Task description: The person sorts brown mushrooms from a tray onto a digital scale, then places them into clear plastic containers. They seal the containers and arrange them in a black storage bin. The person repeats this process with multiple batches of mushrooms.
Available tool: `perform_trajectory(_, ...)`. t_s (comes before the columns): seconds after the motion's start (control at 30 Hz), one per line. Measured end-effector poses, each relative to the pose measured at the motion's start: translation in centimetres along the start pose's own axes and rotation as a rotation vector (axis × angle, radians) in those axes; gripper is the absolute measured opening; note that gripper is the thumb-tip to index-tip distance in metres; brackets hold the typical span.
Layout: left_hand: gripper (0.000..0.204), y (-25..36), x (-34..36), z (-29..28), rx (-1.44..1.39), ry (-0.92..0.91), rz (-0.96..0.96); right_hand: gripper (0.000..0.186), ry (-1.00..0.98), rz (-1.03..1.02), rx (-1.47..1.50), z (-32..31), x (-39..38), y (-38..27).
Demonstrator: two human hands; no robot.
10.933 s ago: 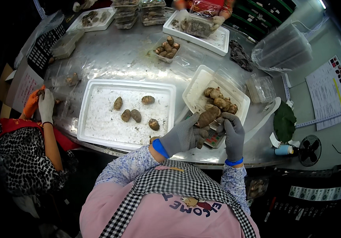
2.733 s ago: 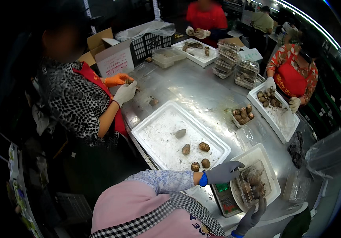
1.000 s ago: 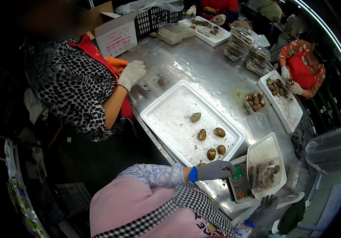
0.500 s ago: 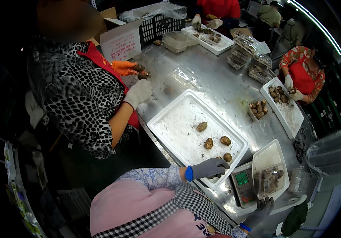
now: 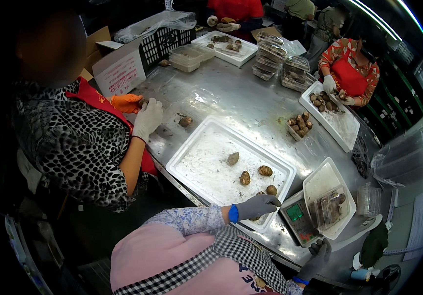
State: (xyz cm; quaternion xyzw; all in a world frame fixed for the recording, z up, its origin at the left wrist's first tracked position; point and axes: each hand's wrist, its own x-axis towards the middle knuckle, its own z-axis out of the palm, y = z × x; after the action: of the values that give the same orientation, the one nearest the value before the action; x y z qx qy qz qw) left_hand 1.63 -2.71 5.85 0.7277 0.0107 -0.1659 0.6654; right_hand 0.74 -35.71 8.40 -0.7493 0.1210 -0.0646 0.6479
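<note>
My left hand (image 5: 261, 207), in a grey glove, bends its fingers over the lower right corner of a white tray (image 5: 187, 155); what is under them is partly hidden. Several brown tubers (image 5: 244, 177) lie in that tray. A scale (image 5: 295, 222) with a lit green display stands beside it, carrying a smaller white tray (image 5: 314, 179) with a clear lidded box (image 5: 328, 209) of tubers. My right hand (image 5: 319, 255), also gloved, is low by the scale's front corner, its fingers apart and slightly bent.
Co-workers stand left (image 5: 69, 142), far (image 5: 233, 14) and right (image 5: 349, 73), handling tubers. Stacked boxes (image 5: 265, 56), another tray (image 5: 334, 128), an open tub (image 5: 297, 125), a carton (image 5: 120, 73) and a black crate (image 5: 167, 44) share the metal table (image 5: 231, 88). A small fan (image 5: 388, 275) is at lower right.
Earlier both my hands held tubers; later a clear box sat on the scale. My left hand has since moved from the scale onto the large tray. The left co-worker's hands have shifted.
</note>
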Motion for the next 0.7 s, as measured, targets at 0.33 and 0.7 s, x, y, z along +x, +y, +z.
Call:
perform_trajectory(0.33,0.042,-3.3,1.0,0.9,0.004,-0.032,0.028,0.027,-0.085,-0.023,-0.085,1.3,-0.6,0.9)
perform_trajectory(0.7,0.039,-2.3,-1.3,1.7,-0.139,0.122,0.067,0.025,-0.193,-0.012,-0.15,0.7,0.6,2.5)
